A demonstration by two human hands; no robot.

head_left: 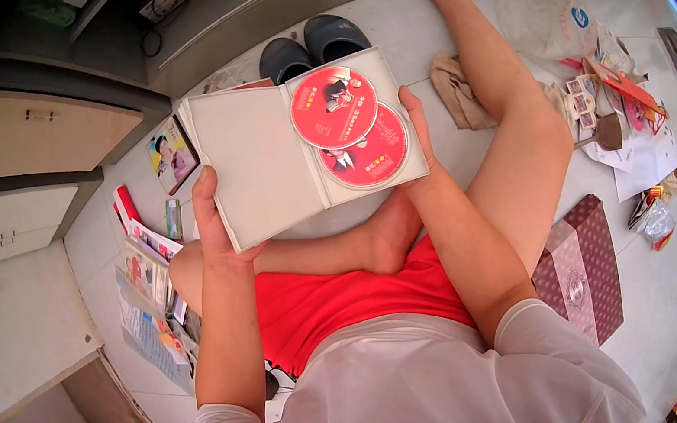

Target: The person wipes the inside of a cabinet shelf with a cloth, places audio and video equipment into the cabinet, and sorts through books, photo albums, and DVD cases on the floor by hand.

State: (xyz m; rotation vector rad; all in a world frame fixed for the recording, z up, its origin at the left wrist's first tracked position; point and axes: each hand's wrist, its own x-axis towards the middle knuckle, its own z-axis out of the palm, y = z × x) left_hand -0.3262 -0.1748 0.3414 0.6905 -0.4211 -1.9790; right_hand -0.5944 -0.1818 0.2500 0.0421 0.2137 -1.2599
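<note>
An opened white disc case (259, 158) is held up over my lap, its inside facing me. Two red discs, an upper disc (334, 109) overlapping a lower disc (379, 157), sit in its right half; the left half is bare. My left hand (215, 217) grips the case's lower left edge, thumb on the front and fingers behind it. On the right edge, my right hand (419, 138) holds the case the same way, its fingers mostly hidden behind.
Dark clogs (334, 37) stand beyond the case. Books and papers (148, 284) lie left, near another case (171, 153). To the right are a purple patterned box (579, 267), a clear plastic bag (540, 10), brown cloth (456, 93) and scattered papers (645, 157). Cabinets (28, 126) line the left.
</note>
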